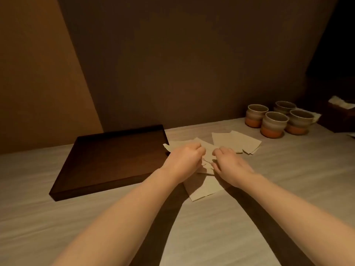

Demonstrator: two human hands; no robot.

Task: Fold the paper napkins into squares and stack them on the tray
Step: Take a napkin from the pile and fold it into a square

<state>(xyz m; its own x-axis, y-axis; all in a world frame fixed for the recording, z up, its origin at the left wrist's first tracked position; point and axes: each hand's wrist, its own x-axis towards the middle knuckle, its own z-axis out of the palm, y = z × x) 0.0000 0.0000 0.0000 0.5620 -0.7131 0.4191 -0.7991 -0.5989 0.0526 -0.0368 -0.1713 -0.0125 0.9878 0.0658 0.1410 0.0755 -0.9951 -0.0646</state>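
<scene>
Both hands meet over a paper napkin (203, 186) lying on the pale desk (288, 189), just off the right edge of the dark wooden tray (107, 160). The left hand (182, 160) has its fingers curled in a closed grip, pinching the napkin's upper layer near its middle; the right hand (231, 167) lies beside it, fingers bent down onto the same sheet, its thumb tucked at the paper's edge, so that its grip also looks closed on the napkin. The napkin's lower corner pokes out toward the desk's near edge, between the two forearms. A small pile of other napkins (237, 142) rests farther back, fanned slightly, between the hands and the desk's far edge. The tray sits toward the desk's far left, its flat bottom bare. Four glazed cups (274, 123), grey above and orange below, stand grouped at the desk's far right corner, close to the wall.
</scene>
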